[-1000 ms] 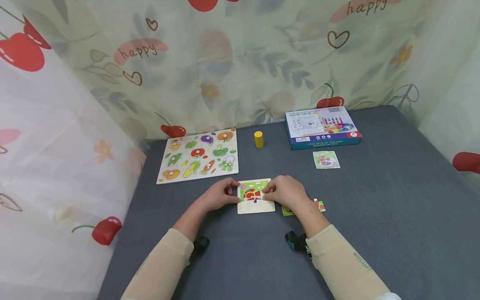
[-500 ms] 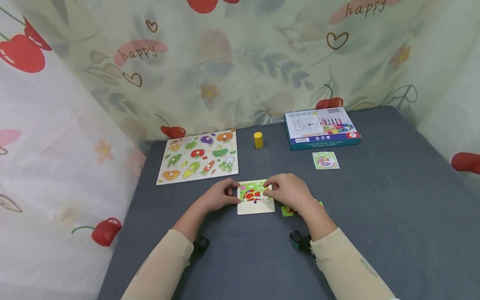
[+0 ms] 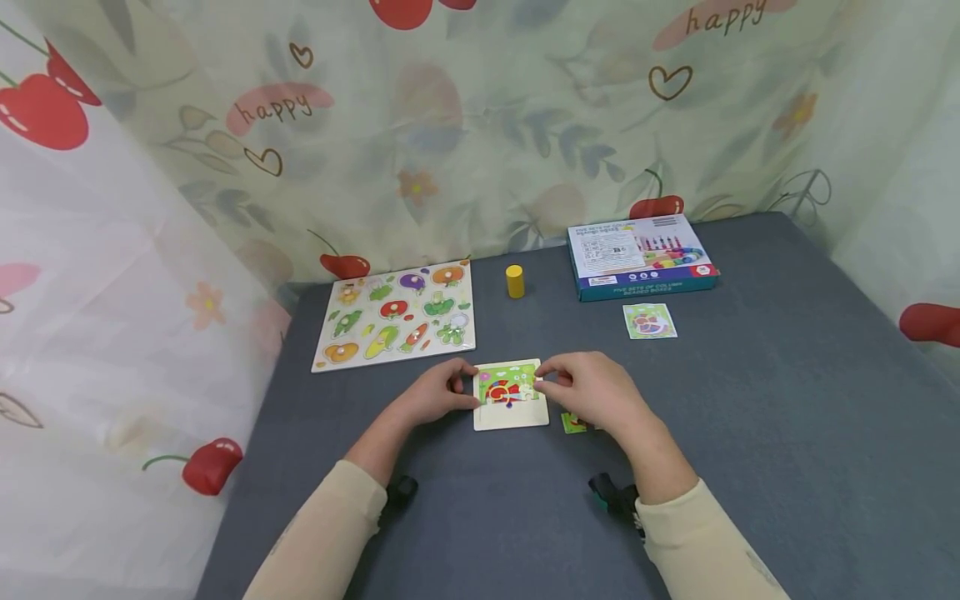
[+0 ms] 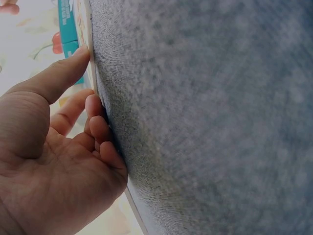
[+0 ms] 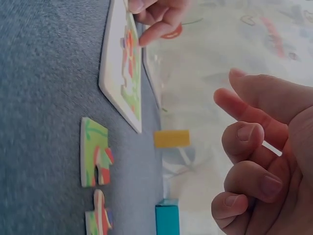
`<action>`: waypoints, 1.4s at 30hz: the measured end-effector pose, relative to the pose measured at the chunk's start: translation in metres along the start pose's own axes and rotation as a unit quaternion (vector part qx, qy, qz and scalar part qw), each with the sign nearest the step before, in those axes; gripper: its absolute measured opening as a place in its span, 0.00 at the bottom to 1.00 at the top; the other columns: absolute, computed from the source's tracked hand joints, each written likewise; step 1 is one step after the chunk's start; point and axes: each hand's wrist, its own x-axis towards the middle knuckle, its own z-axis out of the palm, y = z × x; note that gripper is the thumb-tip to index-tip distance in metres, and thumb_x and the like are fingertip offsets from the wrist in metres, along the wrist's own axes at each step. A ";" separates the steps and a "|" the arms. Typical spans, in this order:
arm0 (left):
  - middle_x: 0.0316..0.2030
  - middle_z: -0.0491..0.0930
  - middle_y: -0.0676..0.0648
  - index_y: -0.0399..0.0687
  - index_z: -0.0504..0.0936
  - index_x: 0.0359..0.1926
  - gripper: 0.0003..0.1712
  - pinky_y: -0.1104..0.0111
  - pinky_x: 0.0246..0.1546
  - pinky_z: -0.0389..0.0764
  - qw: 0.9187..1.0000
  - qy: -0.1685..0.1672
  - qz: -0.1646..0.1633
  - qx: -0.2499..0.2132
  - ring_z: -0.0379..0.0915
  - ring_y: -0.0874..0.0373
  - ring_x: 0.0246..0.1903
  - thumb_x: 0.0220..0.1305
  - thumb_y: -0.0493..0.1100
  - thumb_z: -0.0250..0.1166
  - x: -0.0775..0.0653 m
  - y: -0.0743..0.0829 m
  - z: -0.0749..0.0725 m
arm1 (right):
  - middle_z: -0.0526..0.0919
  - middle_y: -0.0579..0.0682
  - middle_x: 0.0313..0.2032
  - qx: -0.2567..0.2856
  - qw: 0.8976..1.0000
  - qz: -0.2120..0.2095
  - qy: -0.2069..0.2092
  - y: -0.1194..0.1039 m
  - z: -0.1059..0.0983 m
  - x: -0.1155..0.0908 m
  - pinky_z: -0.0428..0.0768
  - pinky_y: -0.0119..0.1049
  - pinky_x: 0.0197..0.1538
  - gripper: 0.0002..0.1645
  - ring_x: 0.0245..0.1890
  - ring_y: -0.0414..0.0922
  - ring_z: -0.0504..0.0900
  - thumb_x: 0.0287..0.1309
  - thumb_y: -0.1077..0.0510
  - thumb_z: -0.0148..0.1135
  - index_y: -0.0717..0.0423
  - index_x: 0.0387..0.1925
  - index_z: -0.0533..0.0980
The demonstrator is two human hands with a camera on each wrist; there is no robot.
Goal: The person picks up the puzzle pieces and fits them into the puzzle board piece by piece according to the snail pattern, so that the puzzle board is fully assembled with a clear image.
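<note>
A small wooden jigsaw puzzle board (image 3: pixel 512 418) lies mid-table, its upper part filled with green and red pieces, its lower part bare wood. My left hand (image 3: pixel 435 390) holds the board's left edge with thumb and index finger, the other fingers curled under. My right hand (image 3: pixel 596 387) hovers by the board's right edge. In the right wrist view that hand (image 5: pixel 264 147) has thumb and index close together with nothing between them, other fingers loosely bent. Beneath it lie two loose jigsaw pieces: a green one (image 5: pixel 93 152) and a red-striped one (image 5: pixel 99 210), mostly hidden in the head view.
A vegetable peg puzzle (image 3: pixel 360 358) lies at the back left. Behind the board stands a yellow cylinder (image 3: pixel 515 282). At the back right are a boxed toy set (image 3: pixel 645 258) and a small picture card (image 3: pixel 649 322). A patterned curtain (image 3: pixel 480 125) borders the grey table (image 3: pixel 787 417).
My right hand has drawn back to the right, its fingertips moving off the pieces in the board. My left hand stays at the left edge.
</note>
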 end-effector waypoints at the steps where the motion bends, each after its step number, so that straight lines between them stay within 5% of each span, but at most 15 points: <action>1: 0.32 0.72 0.46 0.44 0.79 0.63 0.29 0.64 0.33 0.66 1.000 0.001 0.002 0.000 0.66 0.54 0.30 0.63 0.42 0.75 0.000 0.000 0.000 | 0.69 0.45 0.19 0.002 1.000 0.001 0.003 0.000 -0.001 -0.002 0.64 0.40 0.26 0.15 0.20 0.44 0.68 0.66 0.48 0.70 0.49 0.50 0.87; 13: 0.32 0.72 0.47 0.45 0.79 0.62 0.28 0.64 0.33 0.67 1.000 0.008 0.003 0.003 0.66 0.54 0.29 0.63 0.42 0.76 0.000 -0.002 0.000 | 0.71 0.45 0.19 0.003 1.000 0.012 -0.004 0.016 -0.012 -0.018 0.65 0.39 0.26 0.17 0.19 0.43 0.69 0.65 0.49 0.70 0.52 0.51 0.86; 32: 0.32 0.72 0.46 0.45 0.79 0.62 0.28 0.64 0.33 0.67 1.000 0.004 0.004 0.004 0.67 0.54 0.30 0.62 0.42 0.76 0.001 -0.002 -0.001 | 0.73 0.47 0.25 -0.038 0.994 0.066 -0.075 0.046 0.000 -0.020 0.65 0.40 0.31 0.17 0.26 0.44 0.70 0.52 0.54 0.80 0.51 0.42 0.83; 42: 0.32 0.72 0.46 0.45 0.79 0.62 0.28 0.64 0.34 0.67 1.000 0.001 -0.002 -0.004 0.67 0.54 0.30 0.62 0.42 0.76 0.001 -0.002 -0.002 | 0.72 0.47 0.24 -0.041 0.994 0.050 -0.088 0.050 0.002 -0.018 0.65 0.39 0.31 0.14 0.25 0.44 0.70 0.52 0.54 0.79 0.50 0.39 0.83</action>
